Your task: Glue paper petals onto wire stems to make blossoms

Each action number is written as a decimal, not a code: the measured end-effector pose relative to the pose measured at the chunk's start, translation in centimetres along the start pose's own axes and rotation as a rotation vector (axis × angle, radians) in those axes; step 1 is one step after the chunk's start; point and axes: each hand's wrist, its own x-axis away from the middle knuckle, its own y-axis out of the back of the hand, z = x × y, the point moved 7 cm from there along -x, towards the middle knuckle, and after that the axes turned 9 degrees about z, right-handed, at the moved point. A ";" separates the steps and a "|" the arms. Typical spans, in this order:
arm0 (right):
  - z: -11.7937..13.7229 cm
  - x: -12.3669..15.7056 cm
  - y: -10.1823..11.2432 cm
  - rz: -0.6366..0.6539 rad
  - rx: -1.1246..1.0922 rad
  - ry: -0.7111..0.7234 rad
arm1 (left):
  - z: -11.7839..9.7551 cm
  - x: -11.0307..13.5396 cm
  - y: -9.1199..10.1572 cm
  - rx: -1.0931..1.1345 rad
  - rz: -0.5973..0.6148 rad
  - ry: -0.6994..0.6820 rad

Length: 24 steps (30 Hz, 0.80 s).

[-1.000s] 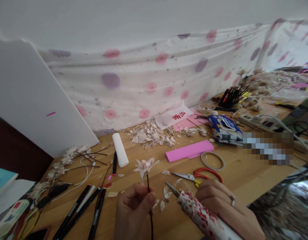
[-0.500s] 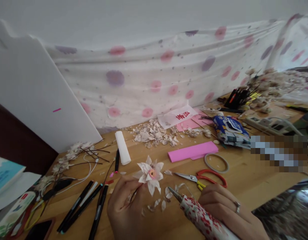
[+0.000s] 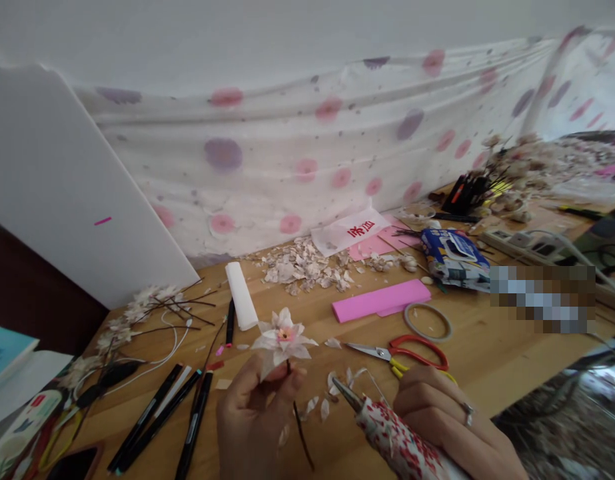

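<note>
My left hand (image 3: 260, 407) pinches a handmade flower (image 3: 283, 337) by its thin brown stem, just under the bloom. The flower has pale pointed petals and a pink and yellow centre, tilted upward. My right hand (image 3: 450, 417) is wrapped round a glue gun (image 3: 400, 437) with a red-and-white patterned body. Its metal nozzle points up and left, apart from the flower. Loose petals (image 3: 324, 408) lie on the table below the nozzle. Scissors (image 3: 418, 353) with red and yellow handles rest partly behind my right hand.
A heap of petals (image 3: 307, 267) lies at the back, near folded pink paper (image 3: 382, 300) and a tape ring (image 3: 428, 323). Black markers (image 3: 162, 423) and finished flowers (image 3: 150, 303) are on the left. A blue pack (image 3: 454, 253) and power strip (image 3: 532, 247) stand right.
The flower has tipped so that its face points more upward and its stem now shows below my left hand. The glue gun stays in my right hand; the view has shifted slightly.
</note>
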 end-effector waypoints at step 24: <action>-0.3 -0.8 -1.0 -0.114 0.262 -0.036 | 3.2 2.3 -5.1 0.376 0.379 0.517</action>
